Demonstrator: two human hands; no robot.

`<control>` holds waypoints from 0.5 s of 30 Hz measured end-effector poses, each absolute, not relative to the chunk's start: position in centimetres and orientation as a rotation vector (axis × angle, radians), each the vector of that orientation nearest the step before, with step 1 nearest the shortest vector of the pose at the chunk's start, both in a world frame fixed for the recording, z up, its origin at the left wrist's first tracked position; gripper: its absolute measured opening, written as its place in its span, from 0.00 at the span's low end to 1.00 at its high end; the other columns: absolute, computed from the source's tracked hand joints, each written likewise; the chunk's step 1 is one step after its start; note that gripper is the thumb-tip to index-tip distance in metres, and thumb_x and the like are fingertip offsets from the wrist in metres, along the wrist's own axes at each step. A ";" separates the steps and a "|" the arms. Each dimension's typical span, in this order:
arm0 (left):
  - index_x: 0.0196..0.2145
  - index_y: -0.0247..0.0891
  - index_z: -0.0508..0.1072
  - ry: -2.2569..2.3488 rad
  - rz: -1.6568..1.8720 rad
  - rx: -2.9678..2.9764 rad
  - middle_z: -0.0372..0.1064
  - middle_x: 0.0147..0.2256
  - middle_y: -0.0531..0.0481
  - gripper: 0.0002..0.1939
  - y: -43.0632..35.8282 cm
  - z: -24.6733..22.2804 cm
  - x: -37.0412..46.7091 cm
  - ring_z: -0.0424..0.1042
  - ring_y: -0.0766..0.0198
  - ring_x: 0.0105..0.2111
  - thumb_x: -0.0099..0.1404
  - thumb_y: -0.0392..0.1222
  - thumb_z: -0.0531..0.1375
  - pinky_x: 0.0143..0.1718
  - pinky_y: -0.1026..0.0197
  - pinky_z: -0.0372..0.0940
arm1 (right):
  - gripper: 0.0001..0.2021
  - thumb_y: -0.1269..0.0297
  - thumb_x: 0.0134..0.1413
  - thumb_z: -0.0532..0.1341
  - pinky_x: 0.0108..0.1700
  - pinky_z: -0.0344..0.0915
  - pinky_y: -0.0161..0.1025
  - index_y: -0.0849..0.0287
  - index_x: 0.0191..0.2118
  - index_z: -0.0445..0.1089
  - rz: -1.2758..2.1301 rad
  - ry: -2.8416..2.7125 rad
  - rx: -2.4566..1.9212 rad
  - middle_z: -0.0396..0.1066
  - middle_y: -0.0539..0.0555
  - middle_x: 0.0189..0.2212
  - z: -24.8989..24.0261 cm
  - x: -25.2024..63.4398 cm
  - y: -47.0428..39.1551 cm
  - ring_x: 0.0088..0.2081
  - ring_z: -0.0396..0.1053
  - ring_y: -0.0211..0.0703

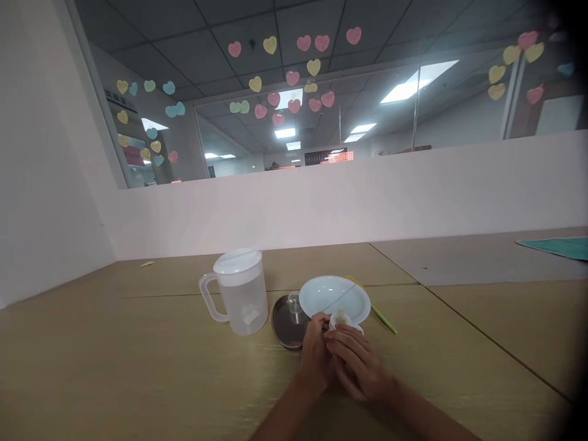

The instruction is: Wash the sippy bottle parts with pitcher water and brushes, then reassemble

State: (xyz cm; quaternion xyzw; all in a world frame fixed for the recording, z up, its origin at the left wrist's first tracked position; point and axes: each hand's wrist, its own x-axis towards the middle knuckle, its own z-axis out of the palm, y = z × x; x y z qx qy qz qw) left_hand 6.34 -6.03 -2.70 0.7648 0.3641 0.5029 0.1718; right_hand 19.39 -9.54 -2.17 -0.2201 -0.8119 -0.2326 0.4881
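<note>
Both my hands are closed around a small white container (340, 318) with a clear knob-like top, just in front of the white oval dish (334, 296). My left hand (316, 352) wraps its left side, and my right hand (361, 361) lies over its front and right, fingers bent. Most of the container is hidden by my fingers. Left of the dish, a round dark metal tray (287, 327) bears a small clear domed object (294, 302). The dish overlaps the tray's right edge from this view.
A lidded translucent pitcher (243, 300) stands left of the tray, its handle pointing left. A green and yellow stick (383, 320) lies right of the dish. Teal cloth (560, 246) rests at the far right. Behind the table (138, 355) rises a white wall with windows.
</note>
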 end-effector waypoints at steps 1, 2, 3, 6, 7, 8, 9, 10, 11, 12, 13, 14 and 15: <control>0.42 0.38 0.61 1.057 1.416 2.160 0.68 0.38 0.44 0.17 -6.0 -2.7 6.3 0.68 0.57 0.37 0.56 0.46 0.56 0.39 0.55 0.65 | 0.21 0.77 0.45 0.55 0.49 0.66 0.49 0.63 0.48 0.63 -0.559 -1.975 -0.535 0.70 0.61 0.44 -2.1 19.4 -9.5 0.50 0.64 0.49; 0.42 0.39 0.62 1.076 1.404 2.158 0.68 0.37 0.44 0.16 -6.0 -2.6 6.3 0.68 0.57 0.37 0.56 0.45 0.56 0.39 0.55 0.65 | 0.21 0.77 0.45 0.54 0.49 0.66 0.49 0.62 0.48 0.63 -0.555 -1.981 -0.530 0.69 0.61 0.44 -2.1 19.4 -9.5 0.51 0.64 0.49; 0.41 0.40 0.62 1.085 1.395 2.171 0.68 0.37 0.45 0.15 -6.0 -2.6 6.2 0.68 0.57 0.37 0.56 0.45 0.56 0.39 0.55 0.64 | 0.21 0.77 0.45 0.54 0.49 0.66 0.49 0.62 0.49 0.63 -0.559 -1.988 -0.520 0.69 0.61 0.44 -2.0 19.4 -9.5 0.51 0.63 0.49; 0.43 0.40 0.63 1.019 1.400 2.291 0.67 0.40 0.44 0.15 -6.0 -2.5 5.9 0.67 0.55 0.41 0.58 0.43 0.54 0.43 0.54 0.63 | 0.21 0.76 0.45 0.54 0.50 0.65 0.51 0.61 0.49 0.63 -0.628 -1.981 -0.491 0.69 0.61 0.45 -1.8 19.7 -9.2 0.51 0.63 0.50; 0.45 0.40 0.63 0.970 1.416 2.334 0.67 0.42 0.43 0.16 -6.0 -2.6 5.8 0.66 0.55 0.43 0.58 0.43 0.53 0.45 0.53 0.62 | 0.21 0.75 0.45 0.55 0.50 0.64 0.52 0.61 0.49 0.63 -0.658 -1.952 -0.505 0.69 0.61 0.45 -1.8 19.8 -9.1 0.51 0.63 0.50; 0.47 0.39 0.62 0.924 1.433 2.366 0.66 0.44 0.42 0.17 -6.0 -2.6 5.7 0.66 0.55 0.44 0.59 0.42 0.53 0.46 0.52 0.61 | 0.21 0.74 0.46 0.55 0.50 0.64 0.53 0.60 0.49 0.63 -0.682 -1.906 -0.537 0.68 0.60 0.45 -1.7 20.0 -8.9 0.51 0.63 0.51; 0.49 0.39 0.61 0.893 1.443 2.382 0.65 0.45 0.42 0.19 -6.0 -2.5 5.7 0.65 0.55 0.46 0.59 0.43 0.53 0.47 0.51 0.61 | 0.21 0.73 0.47 0.55 0.51 0.63 0.55 0.59 0.49 0.63 -0.695 -1.851 -0.585 0.68 0.60 0.45 -1.6 20.1 -8.8 0.50 0.64 0.51; 0.50 0.39 0.60 0.885 1.444 2.385 0.65 0.46 0.42 0.21 -6.1 -2.5 5.7 0.65 0.55 0.46 0.59 0.43 0.54 0.48 0.51 0.60 | 0.21 0.73 0.47 0.55 0.51 0.62 0.56 0.58 0.50 0.63 -0.693 -1.795 -0.646 0.67 0.60 0.46 -1.6 20.2 -8.7 0.50 0.63 0.51; 0.51 0.39 0.60 0.899 1.438 2.377 0.65 0.46 0.43 0.22 -6.1 -2.4 5.7 0.65 0.56 0.46 0.59 0.44 0.54 0.48 0.50 0.60 | 0.21 0.72 0.48 0.55 0.52 0.60 0.57 0.58 0.51 0.62 -0.679 -1.747 -0.710 0.67 0.60 0.47 -1.5 20.3 -8.5 0.50 0.63 0.51; 0.51 0.39 0.60 0.922 1.425 2.370 0.65 0.45 0.43 0.23 -6.2 -2.2 5.8 0.65 0.56 0.45 0.59 0.45 0.55 0.47 0.50 0.61 | 0.22 0.71 0.49 0.54 0.52 0.59 0.58 0.58 0.52 0.61 -0.655 -1.715 -0.773 0.65 0.60 0.48 -1.5 20.4 -8.4 0.51 0.62 0.52; 0.51 0.39 0.60 0.945 1.415 2.365 0.66 0.45 0.43 0.23 -6.3 -2.1 5.9 0.65 0.56 0.44 0.59 0.45 0.56 0.47 0.50 0.61 | 0.22 0.71 0.50 0.54 0.53 0.57 0.58 0.58 0.54 0.60 -0.629 -1.700 -0.824 0.64 0.60 0.49 -1.5 20.5 -8.3 0.52 0.61 0.52; 0.51 0.39 0.61 0.962 1.411 2.362 0.66 0.44 0.43 0.23 -6.4 -1.9 6.0 0.66 0.57 0.44 0.59 0.46 0.56 0.47 0.51 0.61 | 0.23 0.70 0.51 0.54 0.54 0.56 0.59 0.58 0.55 0.58 -0.603 -1.701 -0.862 0.63 0.61 0.50 -1.5 20.5 -8.2 0.53 0.60 0.53; 0.51 0.39 0.61 0.969 1.404 2.368 0.66 0.44 0.43 0.23 -6.4 -1.8 6.1 0.66 0.57 0.43 0.59 0.46 0.56 0.47 0.51 0.61 | 0.24 0.70 0.52 0.53 0.54 0.55 0.59 0.58 0.57 0.56 -0.579 -1.710 -0.884 0.62 0.60 0.51 -1.5 20.5 -8.1 0.54 0.59 0.53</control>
